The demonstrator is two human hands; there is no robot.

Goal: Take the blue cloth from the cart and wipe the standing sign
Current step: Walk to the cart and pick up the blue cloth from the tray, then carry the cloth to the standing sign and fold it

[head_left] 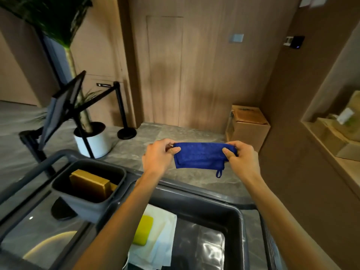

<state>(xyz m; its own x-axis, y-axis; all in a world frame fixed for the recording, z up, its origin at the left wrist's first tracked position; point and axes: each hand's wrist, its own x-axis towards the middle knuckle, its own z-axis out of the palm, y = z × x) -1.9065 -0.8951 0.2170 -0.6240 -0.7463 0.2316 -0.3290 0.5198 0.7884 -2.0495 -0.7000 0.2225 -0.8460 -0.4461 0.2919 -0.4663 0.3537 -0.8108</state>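
Note:
The blue cloth [200,156] is folded and stretched between both hands in the air, above the floor just past the cart's far edge. My left hand [157,157] pinches its left end and my right hand [241,158] pinches its right end. A small loop hangs from the cloth's lower right corner. The grey cart [241,215] fills the bottom of the view under my forearms. The standing sign [60,110], a tilted dark panel on a black post, stands at the left beyond the cart.
A grey bin [78,201] holding a gold box hangs on the cart's left side. A yellow sponge [143,229] and white cloths [161,246] lie in the cart tray. A potted plant [93,143], a black barrier post [124,114] and a cardboard box [247,127] stand on the floor.

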